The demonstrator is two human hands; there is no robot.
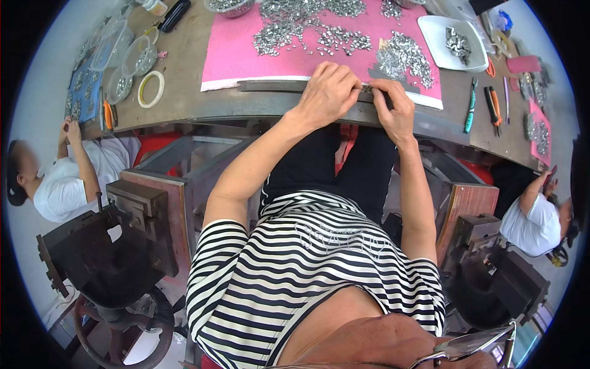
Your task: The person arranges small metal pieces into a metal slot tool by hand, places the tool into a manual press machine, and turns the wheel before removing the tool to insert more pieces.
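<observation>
My left hand [329, 92] is closed, its fingers curled down at the table's front edge beside a long dark metal bar [270, 86]. My right hand [396, 109] is closed too, thumb and forefinger pinched toward the left fingertips. Between the two sets of fingertips a small dark metallic bit [367, 89] shows, too small to name. Just beyond my hands lies a pink mat [233, 58] with loose piles of small shiny metal pieces [279, 34]. Another heap of these pieces [402, 58] lies beyond my right hand.
A white tray [433, 37] holding metal parts stands at right, near pliers [493, 107] and a green-handled tool [471, 104]. Clear tubs [140, 56] and a tape roll [151, 89] sit at left. Co-workers sit at both sides. Machines [110, 246] flank me.
</observation>
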